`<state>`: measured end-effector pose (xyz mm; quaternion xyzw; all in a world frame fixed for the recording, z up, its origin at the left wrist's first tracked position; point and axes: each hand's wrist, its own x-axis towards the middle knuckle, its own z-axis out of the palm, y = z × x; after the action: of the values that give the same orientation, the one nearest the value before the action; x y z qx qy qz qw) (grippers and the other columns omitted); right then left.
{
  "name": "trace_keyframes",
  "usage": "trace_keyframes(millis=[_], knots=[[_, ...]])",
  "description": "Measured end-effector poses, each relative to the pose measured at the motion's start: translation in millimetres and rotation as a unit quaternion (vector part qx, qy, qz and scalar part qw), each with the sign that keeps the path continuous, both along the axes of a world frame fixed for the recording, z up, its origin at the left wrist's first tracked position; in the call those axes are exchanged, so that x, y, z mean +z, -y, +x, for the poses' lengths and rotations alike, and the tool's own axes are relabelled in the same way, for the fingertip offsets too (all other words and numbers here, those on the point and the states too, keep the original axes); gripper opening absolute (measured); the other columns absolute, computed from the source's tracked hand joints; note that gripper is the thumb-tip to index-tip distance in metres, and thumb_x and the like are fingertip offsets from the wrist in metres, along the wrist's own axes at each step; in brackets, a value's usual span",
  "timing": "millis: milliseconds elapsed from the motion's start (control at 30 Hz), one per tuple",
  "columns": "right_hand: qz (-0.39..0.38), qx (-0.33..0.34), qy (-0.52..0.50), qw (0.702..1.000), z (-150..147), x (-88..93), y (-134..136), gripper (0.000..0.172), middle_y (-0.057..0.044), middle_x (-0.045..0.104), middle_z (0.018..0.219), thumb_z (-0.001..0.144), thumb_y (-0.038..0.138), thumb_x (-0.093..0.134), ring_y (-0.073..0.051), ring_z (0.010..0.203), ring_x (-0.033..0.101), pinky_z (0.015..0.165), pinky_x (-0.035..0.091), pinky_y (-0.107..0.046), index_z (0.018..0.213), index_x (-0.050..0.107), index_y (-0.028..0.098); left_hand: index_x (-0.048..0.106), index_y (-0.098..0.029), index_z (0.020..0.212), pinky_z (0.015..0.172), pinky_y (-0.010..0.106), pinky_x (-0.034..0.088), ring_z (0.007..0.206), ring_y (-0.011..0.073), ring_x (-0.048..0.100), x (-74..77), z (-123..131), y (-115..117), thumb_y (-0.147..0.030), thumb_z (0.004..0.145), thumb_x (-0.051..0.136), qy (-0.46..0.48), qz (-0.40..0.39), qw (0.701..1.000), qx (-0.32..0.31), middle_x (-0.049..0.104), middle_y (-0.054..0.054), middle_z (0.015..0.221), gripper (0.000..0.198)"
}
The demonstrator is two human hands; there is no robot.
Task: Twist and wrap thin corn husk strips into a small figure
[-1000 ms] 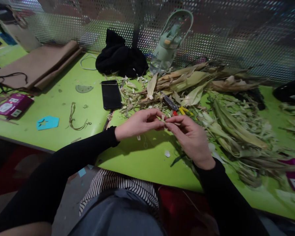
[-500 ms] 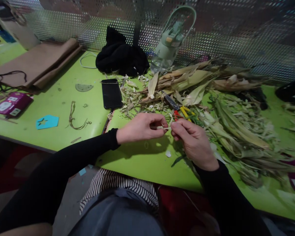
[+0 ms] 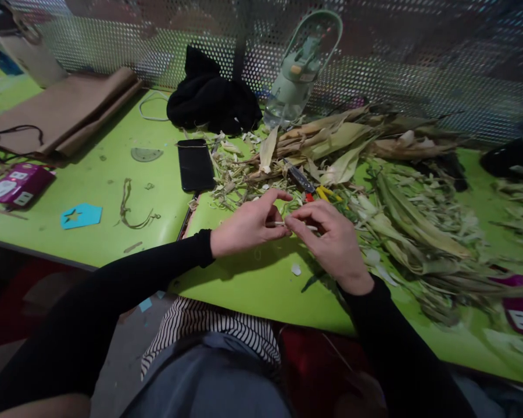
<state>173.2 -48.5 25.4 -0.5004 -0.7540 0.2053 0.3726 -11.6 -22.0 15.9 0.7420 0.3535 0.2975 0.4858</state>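
Observation:
Over the green table [image 3: 253, 284], my left hand [image 3: 248, 223] and my right hand [image 3: 331, 244] meet fingertip to fingertip. Both pinch a thin pale strip of corn husk [image 3: 283, 224] stretched between them. The left thumb and forefinger close on one end, and the right fingers curl over the other end. Just behind the hands lies a tool with red and yellow handles [image 3: 320, 194] among husk scraps. A big heap of corn husks [image 3: 401, 220] spreads to the right of my right hand.
A black phone [image 3: 195, 164] lies left of the scraps. Behind are a black cloth [image 3: 211, 98], a pale green bottle [image 3: 300, 69] and a perforated metal screen. Brown paper [image 3: 65, 110], a magenta box [image 3: 15, 184] and a blue paper shape [image 3: 81, 216] sit at left.
My hands have drawn closer together and my right hand has moved slightly left, shortening the husk strip visible between them. The left forefinger has lifted.

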Motion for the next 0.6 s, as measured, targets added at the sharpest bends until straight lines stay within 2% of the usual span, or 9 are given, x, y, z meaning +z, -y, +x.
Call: trace_keyframes(millis=[200, 400, 467, 600], knots=[[-0.072, 0.002, -0.071, 0.995, 0, -3.2, 1, 0.015, 0.000, 0.057, 0.075, 0.088, 0.029, 0.066, -0.014, 0.069, 0.053, 0.062, 0.042, -0.029, 0.075, 0.063, 0.021, 0.045, -0.014, 0.129, 0.066, 0.025, 0.040, 0.068, 0.0105, 0.053, 4.4, -2, 2, -0.018, 0.085, 0.066, -0.012, 0.003, 0.999, -0.034, 0.056, -0.006, 0.072, 0.049], [-0.056, -0.013, -0.109, 0.992, -4, -1.9, 7, 0.015, 0.002, 0.055, 0.073, 0.087, 0.025, 0.066, -0.012, 0.065, 0.050, 0.059, 0.039, -0.027, 0.073, 0.061, 0.021, 0.051, -0.016, 0.121, 0.065, 0.026, 0.038, 0.068, 0.0115, 0.051, 3.9, 0, 3, -0.021, 0.085, 0.068, -0.013, -0.011, 0.999, -0.051, 0.053, -0.006, 0.072, 0.040], [-0.044, -0.012, -0.107, 0.993, -6, -1.8, 9, 0.014, 0.002, 0.056, 0.073, 0.087, 0.024, 0.066, -0.012, 0.065, 0.051, 0.059, 0.040, -0.027, 0.074, 0.062, 0.022, 0.052, -0.015, 0.115, 0.064, 0.026, 0.037, 0.067, 0.0110, 0.049, 0.6, 1, 3, -0.021, 0.084, 0.070, -0.007, -0.018, 0.998, -0.054, 0.052, -0.006, 0.072, 0.036], [-0.045, -0.014, -0.106, 0.993, -6, -2.4, 8, 0.013, 0.002, 0.058, 0.075, 0.087, 0.026, 0.068, -0.012, 0.067, 0.054, 0.061, 0.042, -0.026, 0.075, 0.064, 0.022, 0.053, -0.017, 0.093, 0.059, 0.025, 0.032, 0.064, 0.0090, 0.043, -8.7, 4, 2, -0.025, 0.082, 0.073, 0.022, -0.052, 0.997, -0.060, 0.050, -0.006, 0.070, 0.024]])
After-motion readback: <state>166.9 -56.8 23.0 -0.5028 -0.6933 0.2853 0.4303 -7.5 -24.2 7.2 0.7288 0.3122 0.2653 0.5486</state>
